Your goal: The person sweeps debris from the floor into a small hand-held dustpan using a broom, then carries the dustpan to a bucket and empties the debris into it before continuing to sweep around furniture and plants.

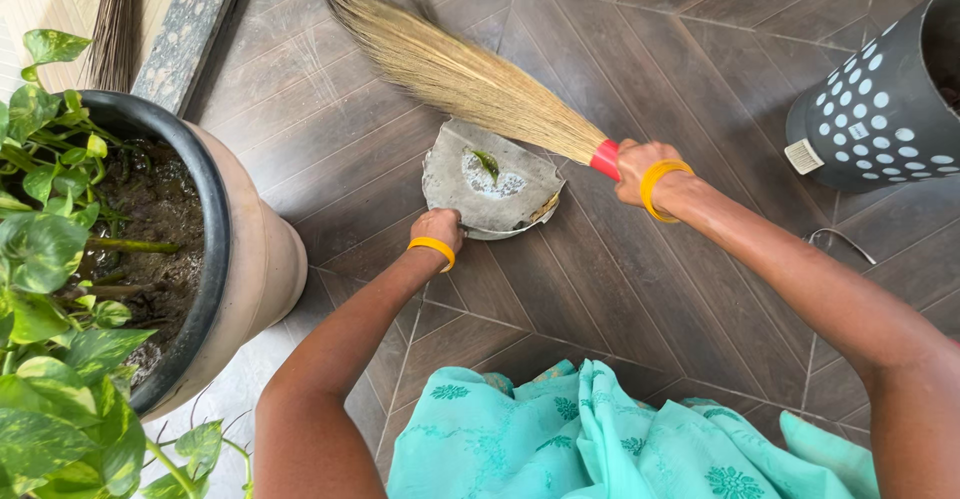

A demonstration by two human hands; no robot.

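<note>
Far left, a big clay pot [255,259] is sitting on the floor [640,49], full of dark soil [150,219] and a leafy green plant [45,259] that's spilling over the rim. Behind it, at the top left, another bundle of bristles [115,19] is hanging down next to a speckled stone strip [190,24].

Moving toward the middle, the left hand [437,229] is gripping the near edge of a grey dustpan [490,184], fingers curled around it, with a yellow bangle [432,249] on that wrist. The dustpan is lying flat on the dark wood-look tiles, and it's looking pretty beat up. 1 small green leaf [487,164] is sitting on a whitish patch in the middle of it.

The broom [470,79] is stretching from the top left down to the right, its straw bristles fanning out over the floor just behind the dustpan and touching its far edge. The right hand [640,169] is closed tight around the broom's red handle end [605,159], and there's a yellow bangle [660,184] on that wrist too.

Down at the bottom, the person's teal embroidered clothing [600,439] is bunching up between both arms.

Far right, a dark bin [880,99] with white dots is standing well apart from the dustpan, and a thin wire loop [840,244] is lying on the floor just below it.
</note>
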